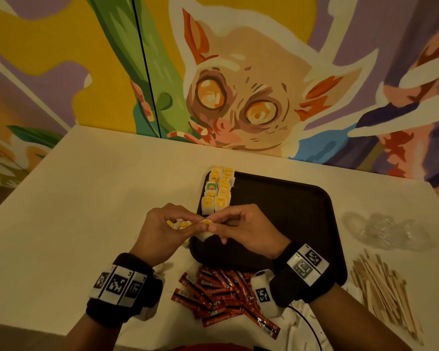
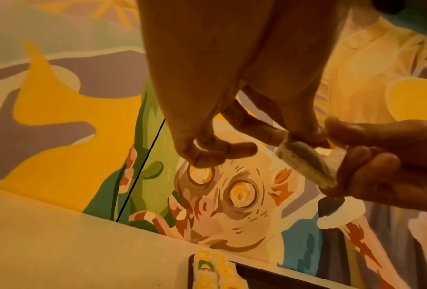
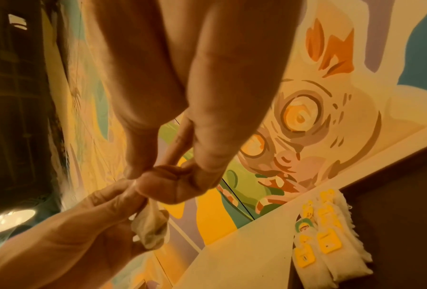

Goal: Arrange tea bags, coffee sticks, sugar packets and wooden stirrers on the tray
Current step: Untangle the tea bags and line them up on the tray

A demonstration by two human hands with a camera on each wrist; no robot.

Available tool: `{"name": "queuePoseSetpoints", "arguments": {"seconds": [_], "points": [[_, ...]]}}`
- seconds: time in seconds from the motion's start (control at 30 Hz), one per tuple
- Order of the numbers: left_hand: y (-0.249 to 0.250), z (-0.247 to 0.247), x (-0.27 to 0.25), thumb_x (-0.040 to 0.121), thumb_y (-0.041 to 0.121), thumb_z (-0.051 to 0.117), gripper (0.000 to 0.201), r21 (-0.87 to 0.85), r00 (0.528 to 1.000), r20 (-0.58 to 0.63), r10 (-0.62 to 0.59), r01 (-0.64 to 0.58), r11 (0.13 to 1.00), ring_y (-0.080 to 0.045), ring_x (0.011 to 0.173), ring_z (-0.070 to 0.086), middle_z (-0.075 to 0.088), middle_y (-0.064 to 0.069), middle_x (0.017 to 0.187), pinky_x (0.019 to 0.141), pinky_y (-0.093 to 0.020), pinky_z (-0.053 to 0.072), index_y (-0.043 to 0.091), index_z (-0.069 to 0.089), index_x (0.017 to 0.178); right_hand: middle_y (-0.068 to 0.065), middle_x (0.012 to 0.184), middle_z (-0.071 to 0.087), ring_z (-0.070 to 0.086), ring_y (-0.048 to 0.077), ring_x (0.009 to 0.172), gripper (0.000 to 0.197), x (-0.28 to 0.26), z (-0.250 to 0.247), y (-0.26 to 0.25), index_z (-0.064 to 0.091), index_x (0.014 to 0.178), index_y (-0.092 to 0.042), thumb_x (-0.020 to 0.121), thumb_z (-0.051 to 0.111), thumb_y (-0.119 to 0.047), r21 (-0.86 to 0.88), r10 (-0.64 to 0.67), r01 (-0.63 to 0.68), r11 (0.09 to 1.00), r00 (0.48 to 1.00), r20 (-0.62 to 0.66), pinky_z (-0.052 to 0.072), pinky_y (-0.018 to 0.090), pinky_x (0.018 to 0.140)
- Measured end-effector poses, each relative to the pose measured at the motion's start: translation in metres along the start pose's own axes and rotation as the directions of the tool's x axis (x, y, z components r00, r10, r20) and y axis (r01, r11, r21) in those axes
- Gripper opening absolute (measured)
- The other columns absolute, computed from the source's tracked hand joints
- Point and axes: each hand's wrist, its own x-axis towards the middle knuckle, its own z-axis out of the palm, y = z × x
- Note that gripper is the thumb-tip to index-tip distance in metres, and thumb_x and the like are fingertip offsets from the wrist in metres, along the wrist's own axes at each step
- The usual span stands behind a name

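Two columns of yellow-tagged tea bags (image 1: 218, 190) (image 3: 328, 234) lie along the left edge of the dark brown tray (image 1: 289, 211). Just above the tray's near-left corner my two hands meet. My left hand (image 1: 176, 224) holds a small bunch of tea bags with yellow tags. My right hand (image 1: 222, 224) pinches the tag end of one tea bag (image 1: 207, 222) between thumb and fingers. In the wrist views that white tea bag (image 2: 308, 164) (image 3: 150, 228) hangs between the fingertips of both hands. Red coffee sticks (image 1: 221, 295) lie heaped on the table before the tray.
Wooden stirrers (image 1: 385, 287) lie in a loose pile on the table at the right, near the front edge. Crumpled clear plastic (image 1: 388, 231) sits beyond them. The right part of the tray is bare. A painted wall stands close behind the table.
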Motion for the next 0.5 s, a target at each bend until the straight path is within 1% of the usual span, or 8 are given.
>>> {"name": "queuePoseSetpoints", "arguments": {"seconds": [0.07, 0.1, 0.17, 0.27, 0.33, 0.4, 0.47, 0.5], "points": [[-0.002, -0.002, 0.001, 0.069, 0.023, 0.081, 0.011, 0.084, 1.000, 0.003, -0.004, 0.004, 0.996, -0.008, 0.079, 0.061, 0.073, 0.014, 0.075, 0.069, -0.010, 0.038, 0.023, 0.079, 0.079, 0.016, 0.095, 0.072, 0.061, 0.021, 0.065, 0.017, -0.001, -0.001, -0.001, 0.073, 0.102, -0.006, 0.086, 0.072, -0.009, -0.030, -0.006, 0.006, 1.000, 1.000, 0.001, 0.054, 0.023, 0.067], [-0.004, -0.004, 0.001, 0.068, 0.027, 0.081, 0.011, 0.102, 1.000, 0.008, -0.013, 0.012, 0.995, -0.010, 0.081, 0.060, 0.072, 0.015, 0.074, 0.069, -0.012, 0.038, 0.025, 0.079, 0.078, 0.016, 0.094, 0.071, 0.061, 0.021, 0.065, 0.015, -0.001, -0.001, -0.002, 0.072, 0.100, -0.005, 0.085, 0.073, -0.009, -0.033, -0.008, 0.008, 0.999, 1.000, 0.007, 0.054, 0.023, 0.067], [-0.005, -0.006, 0.001, 0.067, 0.029, 0.081, 0.011, 0.109, 1.000, 0.024, -0.020, 0.018, 0.994, -0.011, 0.081, 0.060, 0.072, 0.017, 0.074, 0.070, -0.013, 0.038, 0.026, 0.079, 0.077, 0.015, 0.090, 0.071, 0.063, 0.018, 0.065, 0.013, -0.002, -0.002, -0.003, 0.071, 0.095, -0.002, 0.084, 0.073, -0.006, -0.034, -0.005, 0.006, 0.999, 1.000, 0.017, 0.055, 0.023, 0.067], [-0.002, -0.007, 0.001, 0.068, 0.029, 0.082, 0.011, 0.115, 0.997, 0.079, -0.011, 0.002, 0.993, -0.011, 0.083, 0.060, 0.072, 0.017, 0.074, 0.073, -0.013, 0.039, 0.026, 0.079, 0.078, 0.008, 0.086, 0.069, 0.064, 0.015, 0.069, 0.009, -0.004, -0.003, -0.005, 0.069, 0.090, -0.004, 0.082, 0.074, -0.002, -0.056, 0.007, -0.006, 0.998, 0.999, 0.034, 0.056, 0.022, 0.070], [-0.003, -0.009, 0.002, 0.069, 0.029, 0.082, 0.010, 0.144, 0.994, 0.107, -0.017, 0.002, 0.990, -0.013, 0.086, 0.060, 0.072, 0.016, 0.075, 0.075, -0.019, 0.043, 0.027, 0.079, 0.078, 0.012, 0.087, 0.069, 0.064, 0.018, 0.073, 0.010, -0.005, -0.005, -0.006, 0.070, 0.090, -0.003, 0.082, 0.075, -0.005, -0.087, 0.016, -0.013, 0.996, 0.999, 0.042, 0.056, 0.024, 0.073], [-0.005, -0.011, 0.002, 0.070, 0.030, 0.082, 0.009, 0.194, 0.992, 0.124, -0.017, -0.008, 0.981, -0.013, 0.086, 0.060, 0.071, 0.018, 0.076, 0.075, -0.024, 0.044, 0.029, 0.078, 0.079, 0.017, 0.091, 0.069, 0.065, 0.022, 0.076, 0.013, -0.005, -0.007, -0.007, 0.070, 0.092, -0.002, 0.082, 0.075, -0.009, -0.115, 0.024, -0.019, 0.993, 0.999, 0.038, 0.056, 0.029, 0.075], [-0.004, -0.011, 0.003, 0.072, 0.031, 0.081, 0.007, 0.258, 0.991, 0.136, -0.018, -0.018, 0.966, -0.011, 0.085, 0.059, 0.070, 0.020, 0.077, 0.074, -0.024, 0.044, 0.030, 0.077, 0.078, 0.016, 0.094, 0.071, 0.067, 0.029, 0.080, 0.014, -0.006, -0.008, -0.008, 0.070, 0.092, -0.004, 0.083, 0.076, -0.012, -0.133, 0.033, -0.028, 0.991, 0.999, 0.039, 0.056, 0.036, 0.079], [-0.004, -0.010, 0.003, 0.073, 0.032, 0.080, 0.006, 0.291, 0.990, 0.143, -0.014, -0.029, 0.956, -0.010, 0.086, 0.058, 0.069, 0.021, 0.078, 0.073, -0.021, 0.043, 0.031, 0.076, 0.078, 0.014, 0.095, 0.072, 0.068, 0.032, 0.082, 0.013, -0.007, -0.009, -0.009, 0.070, 0.092, -0.004, 0.083, 0.076, -0.012, -0.135, 0.036, -0.030, 0.990, 0.999, 0.040, 0.057, 0.037, 0.080]]}}
